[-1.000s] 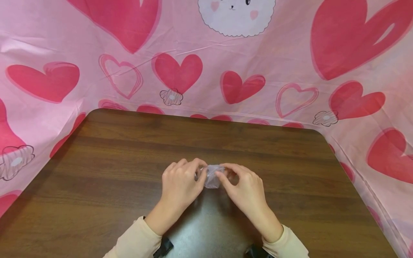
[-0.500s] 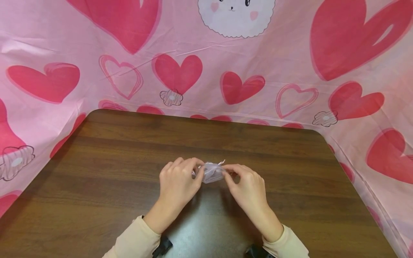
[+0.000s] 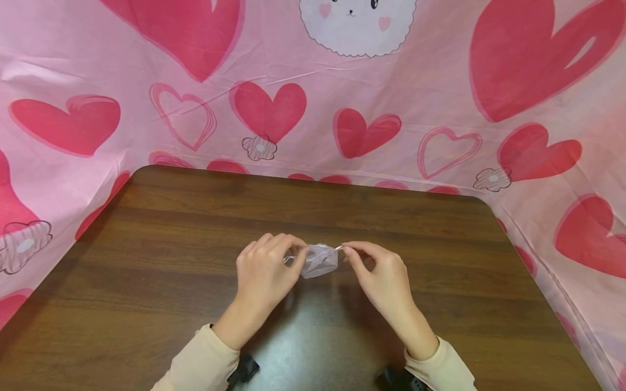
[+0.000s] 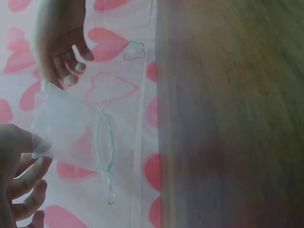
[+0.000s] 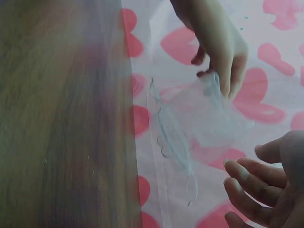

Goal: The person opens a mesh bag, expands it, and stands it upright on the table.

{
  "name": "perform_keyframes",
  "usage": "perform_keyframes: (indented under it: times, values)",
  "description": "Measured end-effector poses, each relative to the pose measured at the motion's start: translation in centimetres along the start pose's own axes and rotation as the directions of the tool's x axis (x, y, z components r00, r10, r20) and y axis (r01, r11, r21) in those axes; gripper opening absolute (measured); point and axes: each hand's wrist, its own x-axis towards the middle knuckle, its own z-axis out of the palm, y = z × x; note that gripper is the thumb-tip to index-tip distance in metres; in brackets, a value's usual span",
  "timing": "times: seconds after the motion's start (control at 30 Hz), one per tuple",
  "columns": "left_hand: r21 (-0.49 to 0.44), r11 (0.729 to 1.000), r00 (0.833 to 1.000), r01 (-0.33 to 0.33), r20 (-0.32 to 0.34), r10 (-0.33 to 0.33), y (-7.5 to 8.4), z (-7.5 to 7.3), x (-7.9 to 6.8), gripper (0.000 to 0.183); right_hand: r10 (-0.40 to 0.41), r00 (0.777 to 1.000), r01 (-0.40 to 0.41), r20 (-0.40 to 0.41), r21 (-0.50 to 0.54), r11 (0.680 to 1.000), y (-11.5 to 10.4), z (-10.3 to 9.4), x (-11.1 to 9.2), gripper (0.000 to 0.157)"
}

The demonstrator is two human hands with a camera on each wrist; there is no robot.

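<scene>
A small sheer white drawstring pouch (image 3: 320, 262) is held above the table between both hands. My left hand (image 3: 266, 269) pinches its left side between thumb and fingers; in the left wrist view that thumb lies on the pouch (image 4: 71, 128). At the pouch's right side, my right hand (image 3: 381, 271) brings thumb and forefinger together at the end of the white drawstring (image 3: 339, 248). In the right wrist view the right hand's fingers (image 5: 254, 187) look a little apart from the pouch, and the drawstring (image 5: 173, 128) hangs in a loose loop along its mouth.
A dark brown wooden table (image 3: 195, 233) spreads out under the hands. Pink cloth (image 3: 313, 108) printed with red hearts stands behind and along both sides. Black straps (image 3: 244, 372) sit at the wrists by the cream sleeves (image 3: 200, 361).
My right hand has let go of the pouch's side and moved right, to the drawstring end. The left hand has shifted slightly left with the pouch, which has turned and flattened.
</scene>
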Motion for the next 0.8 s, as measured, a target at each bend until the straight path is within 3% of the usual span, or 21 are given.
perform_keyframes:
  times: [0.2, 0.43, 0.6, 0.8]
  values:
    - [-0.035, 0.999, 0.999, -0.027, -0.023, 0.026, 0.1, -0.2, 0.1, 0.007, 0.129, 0.987, -0.128, 0.091, -0.014, 0.992, 1.1, 0.0, 0.5, 0.014]
    - [-0.118, 0.988, 0.994, -0.1, -0.057, 0.094, 0.6, -0.3, 0.1, 0.007, 0.251, 0.95, -0.248, 0.186, -0.037, 0.968, 2.1, 0.2, 0.6, 0.027]
    - [-0.137, 0.982, 0.99, -0.129, -0.067, 0.121, 0.9, -0.2, 0.1, 0.01, 0.302, 0.908, -0.34, 0.289, 0.089, 0.936, 2.4, 0.5, 0.9, 0.03]
    - [-0.142, 0.981, 0.99, -0.134, -0.056, 0.127, 1.0, -0.1, 0.0, 0.009, 0.275, 0.903, -0.372, 0.33, 0.28, 0.885, 2.6, 0.6, 1.0, 0.023]
